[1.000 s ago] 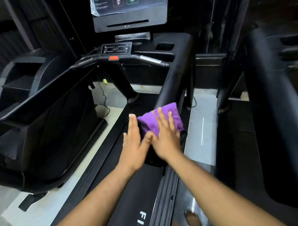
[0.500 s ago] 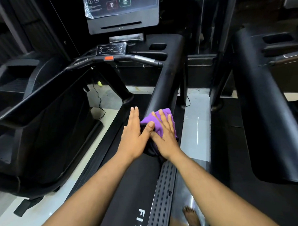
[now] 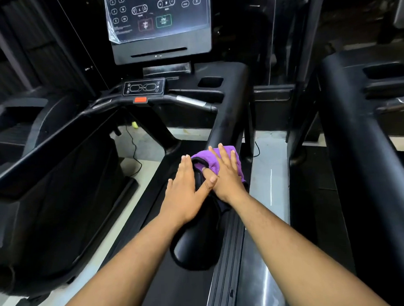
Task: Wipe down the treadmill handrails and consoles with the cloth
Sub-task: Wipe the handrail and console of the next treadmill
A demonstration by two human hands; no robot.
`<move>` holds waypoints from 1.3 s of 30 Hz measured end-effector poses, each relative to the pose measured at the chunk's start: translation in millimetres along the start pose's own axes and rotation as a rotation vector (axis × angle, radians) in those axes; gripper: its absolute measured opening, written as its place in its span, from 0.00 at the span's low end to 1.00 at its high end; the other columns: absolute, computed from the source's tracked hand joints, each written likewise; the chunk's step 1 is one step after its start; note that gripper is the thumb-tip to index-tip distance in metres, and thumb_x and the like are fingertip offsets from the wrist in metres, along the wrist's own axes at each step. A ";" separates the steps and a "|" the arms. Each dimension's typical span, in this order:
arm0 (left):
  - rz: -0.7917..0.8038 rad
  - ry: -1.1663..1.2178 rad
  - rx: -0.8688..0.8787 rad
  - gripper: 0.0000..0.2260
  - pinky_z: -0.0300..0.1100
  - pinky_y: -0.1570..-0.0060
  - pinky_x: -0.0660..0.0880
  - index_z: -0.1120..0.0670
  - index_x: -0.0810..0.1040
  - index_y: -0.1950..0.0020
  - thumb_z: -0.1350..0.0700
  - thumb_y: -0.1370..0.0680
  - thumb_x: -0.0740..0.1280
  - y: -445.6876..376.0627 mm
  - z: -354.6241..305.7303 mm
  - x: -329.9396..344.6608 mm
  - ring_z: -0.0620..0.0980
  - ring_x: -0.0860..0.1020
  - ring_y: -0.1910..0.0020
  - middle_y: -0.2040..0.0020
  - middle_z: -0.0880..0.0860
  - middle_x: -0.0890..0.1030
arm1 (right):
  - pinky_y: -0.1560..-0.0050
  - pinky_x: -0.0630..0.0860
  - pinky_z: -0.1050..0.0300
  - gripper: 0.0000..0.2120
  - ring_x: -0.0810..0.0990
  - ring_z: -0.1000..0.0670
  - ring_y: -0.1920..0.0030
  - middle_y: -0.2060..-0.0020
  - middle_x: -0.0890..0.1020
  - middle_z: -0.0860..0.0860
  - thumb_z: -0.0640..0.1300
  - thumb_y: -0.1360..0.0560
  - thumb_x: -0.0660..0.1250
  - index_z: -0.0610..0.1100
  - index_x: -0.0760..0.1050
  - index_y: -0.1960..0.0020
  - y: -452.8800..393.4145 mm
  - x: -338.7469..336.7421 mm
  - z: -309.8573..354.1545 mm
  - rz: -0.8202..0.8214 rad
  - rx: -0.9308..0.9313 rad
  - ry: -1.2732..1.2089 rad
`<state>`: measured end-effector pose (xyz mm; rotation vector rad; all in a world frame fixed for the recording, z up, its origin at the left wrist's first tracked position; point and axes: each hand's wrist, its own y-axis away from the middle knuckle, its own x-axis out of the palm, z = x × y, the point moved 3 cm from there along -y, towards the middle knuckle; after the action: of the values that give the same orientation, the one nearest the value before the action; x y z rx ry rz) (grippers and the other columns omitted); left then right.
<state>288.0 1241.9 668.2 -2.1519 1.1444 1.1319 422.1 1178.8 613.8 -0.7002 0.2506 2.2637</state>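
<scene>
Cloth (image 3: 216, 158), purple and bunched, sits on the near stretch of the right handrail (image 3: 231, 101), at about one o'clock from the middle of the view. The right hand (image 3: 227, 175) lies flat on top of it, fingers straight and spread, pressing rather than gripping. The left hand (image 3: 185, 187) rests on the rail's inner flank just beside it at nine o'clock, fingers straight and together, thumb reaching across to touch the right hand; it holds nothing.

The main risk, as I judge it, is the cloth slipping free. Nothing is curled around it, so a push along the rounded, glossy rail could leave it behind or roll it off the outer side onto the floor (image 3: 263, 173) at three o'clock. A bunched cloth also covers only the top of the rail, so the sides may go unwiped.

The console (image 3: 160, 28) at twelve o'clock has loose plastic film over its screen, and the red stop button (image 3: 140, 100) sits below the small control panel (image 3: 144, 87); a careless swipe there could snag the film or press a control.
</scene>
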 end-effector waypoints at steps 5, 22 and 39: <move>0.021 -0.054 -0.002 0.52 0.60 0.20 0.48 0.51 0.39 0.16 0.21 0.30 0.48 -67.0 -10.0 6.8 0.47 0.46 0.17 0.16 0.48 0.42 | 0.22 0.43 0.29 0.33 0.32 0.53 0.19 0.18 0.43 0.63 0.59 0.20 0.62 0.65 0.52 0.19 -65.8 -24.8 -9.4 -0.006 0.037 -0.030; 0.125 -0.228 -0.028 0.54 0.61 0.20 0.43 0.49 0.35 0.17 0.19 0.33 0.47 -238.0 -39.1 38.4 0.44 0.38 0.18 0.17 0.47 0.36 | 0.20 0.44 0.33 0.34 0.35 0.48 0.18 0.16 0.46 0.58 0.63 0.22 0.58 0.62 0.53 0.18 -290.0 -94.7 -59.7 -0.063 0.061 0.079; 0.079 -0.357 0.020 0.55 0.63 0.21 0.41 0.52 0.34 0.17 0.18 0.32 0.46 -279.4 -49.1 43.1 0.44 0.35 0.19 0.17 0.47 0.35 | 0.20 0.48 0.33 0.34 0.38 0.48 0.17 0.16 0.48 0.57 0.62 0.22 0.58 0.60 0.52 0.17 -351.0 -115.3 -67.8 -0.056 0.054 0.147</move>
<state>556.6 1342.9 663.2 -1.8055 1.0760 1.4608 764.6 1332.2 631.7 -0.8357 0.3564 2.1474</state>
